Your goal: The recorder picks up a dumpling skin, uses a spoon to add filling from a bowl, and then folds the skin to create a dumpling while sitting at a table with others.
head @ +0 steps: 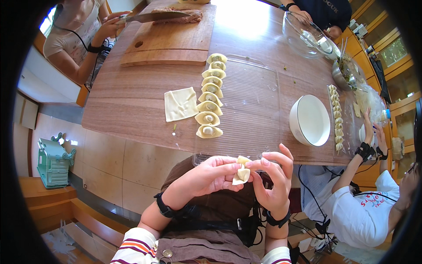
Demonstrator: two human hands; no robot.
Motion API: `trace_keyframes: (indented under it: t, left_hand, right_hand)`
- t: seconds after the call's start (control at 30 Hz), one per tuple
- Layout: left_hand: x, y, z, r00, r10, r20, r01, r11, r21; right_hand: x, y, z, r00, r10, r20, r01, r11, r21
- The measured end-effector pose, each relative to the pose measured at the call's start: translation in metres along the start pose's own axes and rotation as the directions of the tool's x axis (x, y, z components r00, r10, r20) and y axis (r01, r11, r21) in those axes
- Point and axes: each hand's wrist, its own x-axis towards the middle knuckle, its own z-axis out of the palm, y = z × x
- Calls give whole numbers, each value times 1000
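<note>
My left hand (219, 173) and my right hand (273, 178) pinch a folded wonton (242, 175) between them, just off the table's near edge. Beyond them a ribbed clear plastic tray (247, 99) lies on the wooden table. Along its left side runs a column of several folded wontons (211, 89). Left of that column a flat square dough wrapper (180, 104) rests on the table. A white bowl (310, 120) stands right of the tray; no contents can be made out in it.
At the far left a person's hand holds a knife (158, 16) over minced meat (184, 16) on a wooden cutting board (171, 43). A glass bowl (305, 36), a metal bowl (344, 74) and another row of wontons (337, 115) occupy the right side, where two other people work.
</note>
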Motion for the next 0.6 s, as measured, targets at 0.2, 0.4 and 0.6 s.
trace_keyframes:
  t: [0.2,0.4,0.6]
  left_hand:
    - [-1,-2,4,999,-37,5,37,999,8]
    - [0,-3,14,974,149,-173,-103,963,249]
    - [0,-2,19,937,295,-186,-171,853,493]
  right_hand:
    - [-6,0,-6,1000,-13,-9,13,998,-58]
    - [-2,-13,-14,982,188,-12,-188,981,-49]
    - [-4,-17,-6,932,363,11,-357,921,-156]
